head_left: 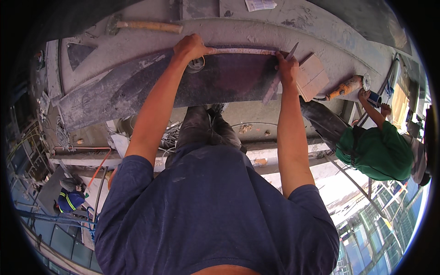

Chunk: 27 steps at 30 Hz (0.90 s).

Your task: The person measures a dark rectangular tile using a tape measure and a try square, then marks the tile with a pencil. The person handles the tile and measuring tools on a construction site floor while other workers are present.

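Note:
A long dark slab (247,75) lies across the work surface in front of me. Along its far edge runs the pale blade (245,51) of a tape measure, pulled out straight between my hands. My left hand (190,47) is closed on the tape measure, its round case (196,65) showing below the palm. At the slab's right end my right hand (288,68) pinches the tape's other end. A thin pointed grey piece (292,50) sticks up from that hand. Below it a narrow grey strip (271,90) slants down over the slab; whether the two are one piece I cannot tell.
A wooden-handled hammer (149,26) lies at the far left, near a dark triangular offcut (80,55). Brownish tiles (313,75) sit beside my right hand. Further right, a co-worker in green (376,151) handles an orange angle grinder (347,87). Another person (71,199) is lower left.

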{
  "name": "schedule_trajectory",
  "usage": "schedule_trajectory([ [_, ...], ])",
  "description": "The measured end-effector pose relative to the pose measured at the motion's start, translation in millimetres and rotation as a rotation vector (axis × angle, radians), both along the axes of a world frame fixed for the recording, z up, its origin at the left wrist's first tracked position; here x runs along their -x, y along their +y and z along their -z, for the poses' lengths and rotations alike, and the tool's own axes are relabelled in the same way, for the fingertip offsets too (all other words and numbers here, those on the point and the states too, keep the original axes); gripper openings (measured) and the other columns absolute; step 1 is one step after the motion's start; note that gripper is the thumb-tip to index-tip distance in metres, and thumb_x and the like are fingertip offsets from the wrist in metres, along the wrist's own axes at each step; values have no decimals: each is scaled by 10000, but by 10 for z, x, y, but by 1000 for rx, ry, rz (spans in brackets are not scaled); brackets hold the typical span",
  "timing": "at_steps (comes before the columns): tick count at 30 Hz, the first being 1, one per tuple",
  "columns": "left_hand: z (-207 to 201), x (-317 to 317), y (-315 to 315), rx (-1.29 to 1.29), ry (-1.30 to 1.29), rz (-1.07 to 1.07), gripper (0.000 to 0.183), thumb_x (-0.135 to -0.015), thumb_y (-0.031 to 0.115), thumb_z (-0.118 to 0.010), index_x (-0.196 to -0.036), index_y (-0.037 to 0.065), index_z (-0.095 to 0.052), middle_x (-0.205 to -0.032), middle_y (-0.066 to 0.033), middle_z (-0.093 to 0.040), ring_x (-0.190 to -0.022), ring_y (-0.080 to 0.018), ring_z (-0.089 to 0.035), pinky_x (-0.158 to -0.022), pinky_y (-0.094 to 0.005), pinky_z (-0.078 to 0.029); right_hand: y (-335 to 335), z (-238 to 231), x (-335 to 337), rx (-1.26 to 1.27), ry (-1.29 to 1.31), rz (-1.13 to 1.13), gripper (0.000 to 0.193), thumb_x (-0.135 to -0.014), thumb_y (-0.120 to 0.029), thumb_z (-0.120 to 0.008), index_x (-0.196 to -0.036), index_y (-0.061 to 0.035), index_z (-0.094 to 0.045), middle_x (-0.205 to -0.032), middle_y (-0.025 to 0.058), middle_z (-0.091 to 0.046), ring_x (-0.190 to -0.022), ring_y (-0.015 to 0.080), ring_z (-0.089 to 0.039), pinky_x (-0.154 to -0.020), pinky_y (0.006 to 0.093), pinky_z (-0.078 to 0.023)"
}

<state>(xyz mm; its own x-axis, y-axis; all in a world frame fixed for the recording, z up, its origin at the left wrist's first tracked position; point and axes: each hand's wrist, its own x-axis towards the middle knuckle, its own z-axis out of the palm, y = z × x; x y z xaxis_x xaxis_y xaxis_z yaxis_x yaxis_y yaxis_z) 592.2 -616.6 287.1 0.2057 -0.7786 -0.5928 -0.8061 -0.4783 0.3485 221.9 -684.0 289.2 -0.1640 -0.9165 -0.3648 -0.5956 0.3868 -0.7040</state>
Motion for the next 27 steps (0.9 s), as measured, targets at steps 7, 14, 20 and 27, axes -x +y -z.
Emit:
schedule_trajectory([
  [7,9,-16,-33,-59,14,30,651,-776,630,-909,-1128,86,-836,-1152,-180,-814,-1094,-360,-787,-903,-483,-619,-15,12,9,18,-32,-75,459,-963,-352,-784,-1231,21,-791,-869,179,-801,-663,225,-767,-686,377,-588],
  [14,-174,167,415,6,160,23,594,-782,648,-890,-931,75,-845,-867,-143,-789,-870,-310,-781,-775,-446,-588,343,-32,286,39,-37,-86,429,-983,-322,-756,-1217,36,-790,-893,151,-796,-634,217,-735,-646,358,-570],
  [20,-297,790,1413,-89,183,-17,552,-797,611,-891,-938,79,-849,-870,-133,-798,-856,-302,-788,-762,-439,-590,1417,-109,884,-85,-92,-8,400,-983,-268,-756,-1215,57,-771,-945,135,-788,-584,196,-682,-575,345,-539],
  [27,-287,1011,1768,-144,89,-66,527,-800,599,-887,-950,95,-855,-930,-125,-817,-926,-312,-799,-805,-454,-607,1739,52,954,-71,-171,33,465,-969,-305,-781,-1252,63,-750,-974,124,-782,-584,183,-653,-593,332,-527],
])
